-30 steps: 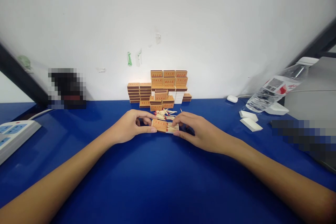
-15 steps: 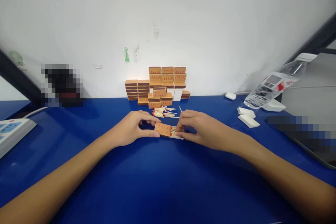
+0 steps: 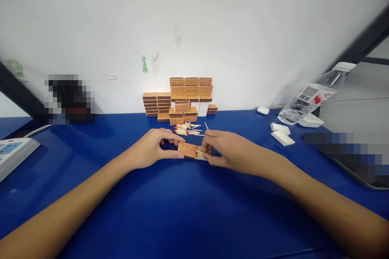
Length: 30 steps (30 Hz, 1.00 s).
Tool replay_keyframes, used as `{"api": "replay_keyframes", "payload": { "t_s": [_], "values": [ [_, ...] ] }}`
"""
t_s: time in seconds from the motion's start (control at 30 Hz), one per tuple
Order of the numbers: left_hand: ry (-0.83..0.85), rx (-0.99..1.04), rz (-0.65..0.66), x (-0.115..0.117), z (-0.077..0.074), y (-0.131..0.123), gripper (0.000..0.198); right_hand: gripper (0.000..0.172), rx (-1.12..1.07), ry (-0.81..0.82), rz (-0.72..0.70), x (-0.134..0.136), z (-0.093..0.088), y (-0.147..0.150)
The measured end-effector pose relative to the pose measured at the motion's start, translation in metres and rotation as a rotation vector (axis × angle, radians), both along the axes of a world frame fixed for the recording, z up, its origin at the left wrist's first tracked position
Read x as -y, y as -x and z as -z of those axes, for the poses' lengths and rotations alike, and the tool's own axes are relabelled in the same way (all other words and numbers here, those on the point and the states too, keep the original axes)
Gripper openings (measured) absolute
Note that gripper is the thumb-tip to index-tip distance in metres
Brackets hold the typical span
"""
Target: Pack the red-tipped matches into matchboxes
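Observation:
Between thumb and fingers, my left hand grips the left end of an orange matchbox with red lettering. The box's white inner tray sticks out to the right, filled with red-tipped matches. Over the tray's right end, my right hand is closed, fingertips on the matches; its fingers hide that end. Just behind the box lies a loose pile of matches, and a lone match rests to the pile's right.
Stacked matchboxes stand against the wall. On the right are a leaning water bottle, white blocks, a small white case and a dark flat object. A power strip sits at the left edge of the blue table.
The view has shifted slightly. My right fingers have moved a little over the tray end, covering it a bit differently. My left hand keeps the same grip on the matchbox.

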<state>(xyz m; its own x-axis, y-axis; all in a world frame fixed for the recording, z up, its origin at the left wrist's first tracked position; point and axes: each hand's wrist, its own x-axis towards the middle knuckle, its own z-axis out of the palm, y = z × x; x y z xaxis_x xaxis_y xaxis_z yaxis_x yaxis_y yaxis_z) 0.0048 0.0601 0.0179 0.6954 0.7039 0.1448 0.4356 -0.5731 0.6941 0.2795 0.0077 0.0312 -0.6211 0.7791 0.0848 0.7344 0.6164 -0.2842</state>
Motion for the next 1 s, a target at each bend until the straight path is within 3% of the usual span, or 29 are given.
{"api": "replay_keyframes", "payload": {
  "t_s": [0.23,0.73,1.0],
  "values": [
    [0.0,-0.003,-0.015,0.0,0.001,0.0,0.042,0.008,0.049,0.117,0.067,0.0,-0.01,0.007],
    [-0.038,-0.015,-0.014,0.0,0.003,0.001,0.042,0.011,0.229,-0.069,0.067,0.005,-0.011,0.013],
    [-0.062,-0.028,-0.017,0.0,0.002,0.001,0.044,0.015,0.18,0.037,0.036,0.004,-0.011,0.003]
  ]
}}
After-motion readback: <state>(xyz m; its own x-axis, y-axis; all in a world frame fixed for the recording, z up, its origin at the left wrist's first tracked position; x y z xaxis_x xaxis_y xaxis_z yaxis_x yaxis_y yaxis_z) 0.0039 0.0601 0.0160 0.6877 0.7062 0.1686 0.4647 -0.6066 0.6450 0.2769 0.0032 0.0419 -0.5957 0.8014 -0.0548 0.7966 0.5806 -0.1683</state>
